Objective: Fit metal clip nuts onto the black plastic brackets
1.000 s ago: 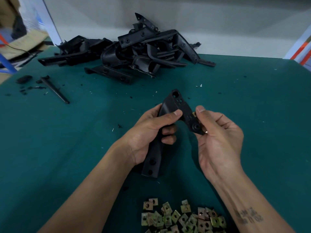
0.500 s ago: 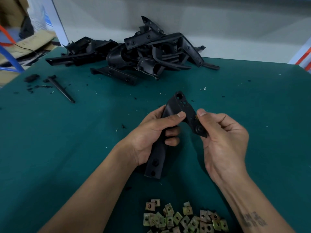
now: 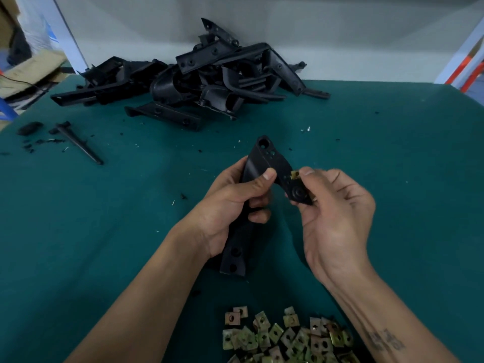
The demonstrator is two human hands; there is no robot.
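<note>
A teal, felt-like table covering (image 3: 379, 158) spread beneath everything, matte and flecked with small black and pale crumbs. Well beyond the gripped part, against the pale wall, lay a tangled heap of black plastic brackets (image 3: 209, 82), angular moulded pieces with flat drilled flanges and curved hollow sections. The held bracket (image 3: 263, 163) was of the same dull black plastic, long and bent, with a holed upper end, a flat lower tab bearing two round holes, and a side lobe with a moulded circular boss. The left hand (image 3: 230, 205) was wrapped round its middle, thumb lying across the front face and fingers curled in from behind, so the lower tab stuck out below the palm. The right hand (image 3: 335, 213) pinched the side lobe, its fingertips pressing a small brassy metal clip nut (image 3: 295, 174) against the lobe's upper edge; how far the clip had seated could not be told. Below both wrists, near the bottom edge of the view, sat a loose pile of clip nuts (image 3: 285, 339), square, folded, yellowish-zinc pieces each with a central hole. Far off to the left of the grip lay a slim black plastic rod (image 3: 78, 144) with a small dark lump (image 3: 30, 127) just beside it.
</note>
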